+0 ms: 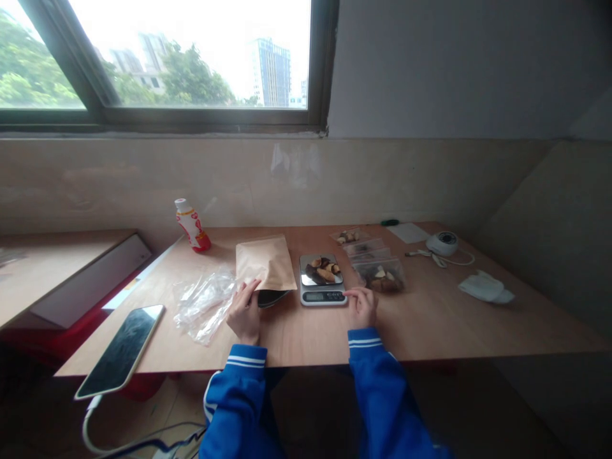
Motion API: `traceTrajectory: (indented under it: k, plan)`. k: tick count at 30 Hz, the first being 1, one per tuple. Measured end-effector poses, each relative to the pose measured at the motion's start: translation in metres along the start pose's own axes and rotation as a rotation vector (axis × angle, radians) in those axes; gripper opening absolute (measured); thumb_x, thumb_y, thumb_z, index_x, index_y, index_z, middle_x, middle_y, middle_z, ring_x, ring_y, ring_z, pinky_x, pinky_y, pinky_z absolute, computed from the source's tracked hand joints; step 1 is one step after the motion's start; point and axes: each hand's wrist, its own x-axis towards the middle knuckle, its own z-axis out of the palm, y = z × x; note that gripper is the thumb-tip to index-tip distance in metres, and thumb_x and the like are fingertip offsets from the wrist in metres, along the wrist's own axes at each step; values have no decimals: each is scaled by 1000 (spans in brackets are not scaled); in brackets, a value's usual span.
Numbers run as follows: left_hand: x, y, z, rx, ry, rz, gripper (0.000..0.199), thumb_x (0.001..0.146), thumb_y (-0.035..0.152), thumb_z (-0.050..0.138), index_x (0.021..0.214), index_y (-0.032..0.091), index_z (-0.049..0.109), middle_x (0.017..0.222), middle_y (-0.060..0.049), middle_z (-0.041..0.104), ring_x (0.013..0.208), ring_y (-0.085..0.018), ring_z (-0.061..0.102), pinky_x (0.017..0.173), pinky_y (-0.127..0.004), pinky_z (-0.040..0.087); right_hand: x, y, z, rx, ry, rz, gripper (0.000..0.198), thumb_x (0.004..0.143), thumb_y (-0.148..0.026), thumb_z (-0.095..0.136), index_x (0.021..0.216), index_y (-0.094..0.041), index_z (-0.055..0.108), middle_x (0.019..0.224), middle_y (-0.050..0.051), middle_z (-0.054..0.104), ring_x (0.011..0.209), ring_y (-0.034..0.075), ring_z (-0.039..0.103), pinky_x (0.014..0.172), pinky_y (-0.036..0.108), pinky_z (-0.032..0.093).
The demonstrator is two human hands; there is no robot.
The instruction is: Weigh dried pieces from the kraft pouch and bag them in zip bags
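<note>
A kitchen scale (pixel 324 298) sits in front of me, with brown and pale dried slices (pixel 324 270) on its metal plate. My right hand (pixel 362 306) reaches to the scale's front right corner, index finger stretched out to the buttons and the other fingers bent, holding nothing visible. To the left of the scale lies a kraft paper bag (pixel 266 258). My left hand (pixel 245 313) is closed on its lower left edge, the thumb partly hidden. A dark rounded object (pixel 274 298) shows from under the bag's near edge; most of it is covered.
Crumpled clear plastic bags (pixel 203 309) and a phone (pixel 125 344) with a cable lie left. Behind them stands a red-white bottle (pixel 192 226). Small zip bags of dried pieces (pixel 381 275) lie right of the scale. Farther right are a white dome camera (pixel 442 243) and a tissue (pixel 486 288).
</note>
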Motion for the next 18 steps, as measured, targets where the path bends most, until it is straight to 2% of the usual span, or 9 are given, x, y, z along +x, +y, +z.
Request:
traceTrajectory:
  k: [3,5,8,10,15,18]
  plan:
    - [3,-6,4,118,-49,-121,29,84,17,54,107,27,69,116,-6,68,125,-32,48,103,-56,38,0,-1,0,-2,0,-3,27,84,-13,45,69,-19,67,84,7,58,85,22,56,83,38,42]
    - [4,-8,7,159,-80,-100,33,80,12,53,106,24,70,115,-8,68,130,-36,41,106,-65,27,0,-1,0,-10,-5,-4,28,84,-13,45,69,-19,67,84,7,58,85,22,56,84,39,42]
    - [4,-6,7,179,-99,-41,43,74,5,49,109,23,68,119,-9,66,133,-37,36,107,-70,16,0,-1,1,-20,-14,-5,29,84,-12,44,69,-19,67,84,6,58,85,21,57,84,39,42]
    - [3,-3,6,212,-77,-66,46,74,4,47,113,21,66,124,-11,62,134,-37,35,107,-69,15,-1,-1,1,-19,-17,-4,28,84,-12,44,69,-18,67,84,6,58,85,22,56,84,40,42]
    - [2,4,2,290,13,-239,42,78,11,46,117,15,62,128,-18,58,131,-38,38,105,-69,18,-1,-1,2,0,-21,-2,27,82,-11,44,69,-18,67,83,7,58,86,22,56,84,41,43]
    - [2,5,2,297,-12,-212,41,79,13,48,117,16,62,129,-17,57,132,-38,37,105,-68,18,1,-3,-1,16,-30,-5,27,81,-11,43,69,-18,66,84,7,58,86,23,56,84,42,43]
